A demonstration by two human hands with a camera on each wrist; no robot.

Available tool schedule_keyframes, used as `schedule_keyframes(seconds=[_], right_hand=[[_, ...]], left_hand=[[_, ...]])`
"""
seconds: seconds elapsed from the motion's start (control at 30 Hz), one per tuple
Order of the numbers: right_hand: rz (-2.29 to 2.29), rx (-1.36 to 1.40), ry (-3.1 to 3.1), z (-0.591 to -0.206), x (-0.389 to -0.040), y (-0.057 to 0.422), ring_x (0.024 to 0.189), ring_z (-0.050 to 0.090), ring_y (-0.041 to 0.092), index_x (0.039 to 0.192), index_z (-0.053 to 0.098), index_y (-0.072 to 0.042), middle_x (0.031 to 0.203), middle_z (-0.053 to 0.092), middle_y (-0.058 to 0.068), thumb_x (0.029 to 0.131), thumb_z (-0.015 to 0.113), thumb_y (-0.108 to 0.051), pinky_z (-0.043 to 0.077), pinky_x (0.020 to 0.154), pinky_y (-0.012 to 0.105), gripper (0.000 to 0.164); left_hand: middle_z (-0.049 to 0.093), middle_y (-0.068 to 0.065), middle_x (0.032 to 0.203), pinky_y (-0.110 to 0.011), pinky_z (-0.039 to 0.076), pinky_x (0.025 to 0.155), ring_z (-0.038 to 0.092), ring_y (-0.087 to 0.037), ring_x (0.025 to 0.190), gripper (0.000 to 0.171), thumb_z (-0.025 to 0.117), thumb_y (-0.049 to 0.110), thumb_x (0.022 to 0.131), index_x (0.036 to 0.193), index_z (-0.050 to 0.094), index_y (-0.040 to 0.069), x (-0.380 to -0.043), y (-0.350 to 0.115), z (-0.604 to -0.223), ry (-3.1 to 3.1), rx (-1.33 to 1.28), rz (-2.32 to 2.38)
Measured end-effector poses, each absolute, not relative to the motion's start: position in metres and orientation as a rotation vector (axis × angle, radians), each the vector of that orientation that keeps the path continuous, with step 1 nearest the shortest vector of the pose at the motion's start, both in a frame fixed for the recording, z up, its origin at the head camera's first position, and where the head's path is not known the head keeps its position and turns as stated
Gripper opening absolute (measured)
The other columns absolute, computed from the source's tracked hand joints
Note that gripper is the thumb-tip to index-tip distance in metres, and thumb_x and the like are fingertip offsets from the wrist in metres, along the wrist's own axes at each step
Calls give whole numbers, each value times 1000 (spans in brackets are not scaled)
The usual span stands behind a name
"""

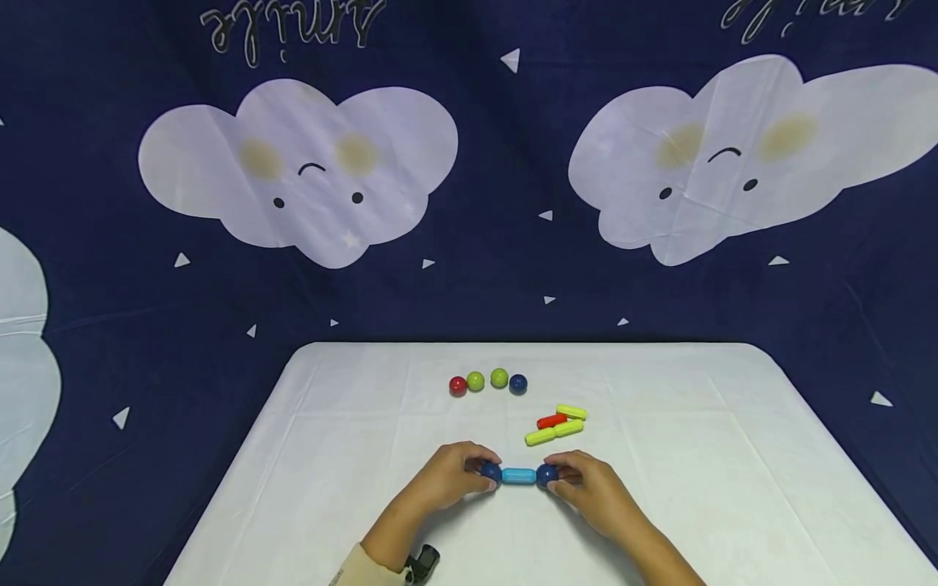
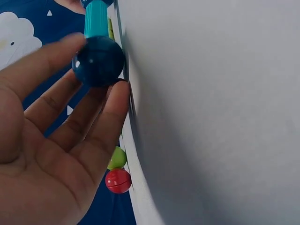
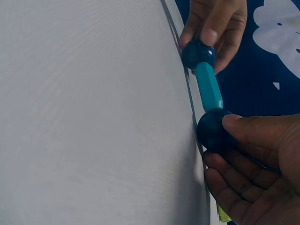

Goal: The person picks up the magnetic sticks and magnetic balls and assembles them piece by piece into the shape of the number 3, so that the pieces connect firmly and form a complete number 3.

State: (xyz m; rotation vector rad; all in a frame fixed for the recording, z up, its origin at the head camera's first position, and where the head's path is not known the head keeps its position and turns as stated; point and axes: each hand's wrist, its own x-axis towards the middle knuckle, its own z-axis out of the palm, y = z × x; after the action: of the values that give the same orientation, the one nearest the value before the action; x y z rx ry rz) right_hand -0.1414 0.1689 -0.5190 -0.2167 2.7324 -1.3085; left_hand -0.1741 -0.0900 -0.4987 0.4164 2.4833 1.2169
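Note:
A light blue rod (image 1: 519, 476) joins two dark blue balls end to end, low over the white table. My left hand (image 1: 450, 476) pinches the left ball (image 1: 491, 472) between thumb and fingers. On the other end, the right ball (image 1: 546, 475) is pinched by my right hand (image 1: 592, 488). In the left wrist view the ball (image 2: 99, 62) meets the end of the turquoise-looking rod (image 2: 96, 18). The right wrist view has both balls in line with the rod (image 3: 209, 86), thumb on the nearer ball (image 3: 215, 130).
Behind the hands lie a red ball (image 1: 458, 387), two green balls (image 1: 499, 378) and another dark blue ball (image 1: 518, 384) in a row. Several yellow rods (image 1: 541, 437) and a red rod (image 1: 551, 422) lie closer. A black object (image 1: 422, 564) is by the left sleeve.

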Motion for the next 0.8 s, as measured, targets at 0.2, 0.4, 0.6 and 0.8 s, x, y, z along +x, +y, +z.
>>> schedule_keyframes(seconds=[0.2, 0.4, 0.6, 0.8], right_hand=[[-1287, -197, 2739, -517, -139, 169, 100, 71, 15, 117, 72, -15, 114, 71, 0, 85, 79, -12, 58, 87, 31, 32], [-1288, -192, 2727, -516, -138, 170, 100, 71, 16, 116, 72, -16, 113, 71, -1, 85, 79, -12, 58, 86, 30, 32], [-1297, -203, 2722, -517, -135, 173, 100, 71, 15, 117, 72, -16, 112, 71, -1, 85, 79, -14, 58, 87, 31, 32], [-1285, -214, 2728, -518, -134, 174, 99, 70, 14, 117, 71, -16, 112, 71, -2, 85, 79, -15, 58, 86, 29, 33]], left_hand=[[73, -1, 106, -36, 53, 81, 64, -13, 93, 30, 81, 24, 85, 113, 75, 14, -181, -89, -492, 2482, 421, 1235], [74, -4, 108, -36, 55, 78, 66, -17, 95, 29, 78, 24, 88, 113, 75, 12, -194, -83, -488, 2463, 409, 1231], [74, 0, 104, -34, 55, 79, 64, -15, 95, 27, 79, 25, 88, 112, 75, 15, -210, -72, -492, 2483, 412, 1188], [72, 4, 97, -28, 52, 72, 62, -12, 87, 28, 80, 23, 86, 112, 76, 15, -224, -64, -493, 2477, 436, 1175]])
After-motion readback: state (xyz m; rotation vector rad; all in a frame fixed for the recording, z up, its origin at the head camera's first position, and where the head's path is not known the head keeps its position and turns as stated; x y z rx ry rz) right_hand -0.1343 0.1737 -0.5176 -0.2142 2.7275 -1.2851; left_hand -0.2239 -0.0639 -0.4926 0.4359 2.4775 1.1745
